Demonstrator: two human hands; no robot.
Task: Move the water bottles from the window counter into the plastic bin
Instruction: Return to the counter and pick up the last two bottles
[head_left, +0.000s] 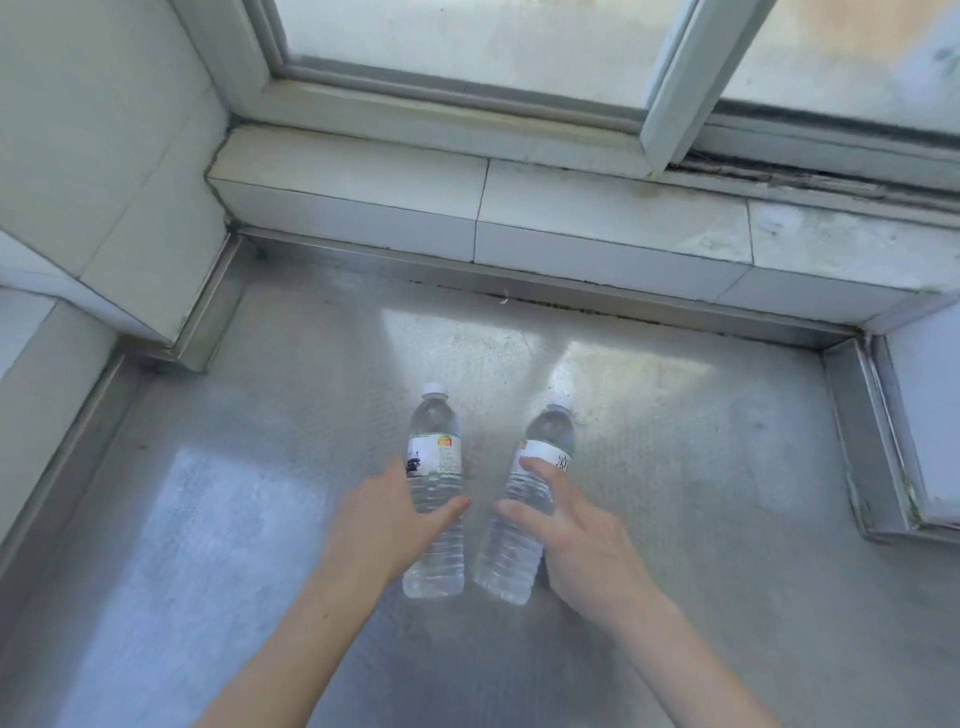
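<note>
Two clear water bottles with white caps and white labels stand side by side on the steel window counter (675, 467). My left hand (387, 519) wraps the left bottle (435, 447) at mid-height, thumb across its front and fingers behind it. My right hand (576, 540) wraps the right bottle (545, 436), thumb and forefinger across its front; this bottle leans to the right. Both bottle bases are down at the counter surface. No plastic bin is in view.
A tiled ledge (597, 218) and a sliding window frame (670, 104) run along the back. A tiled wall corner (119, 218) juts in at the left. A raised steel rim and white block (914, 431) bound the counter at the right.
</note>
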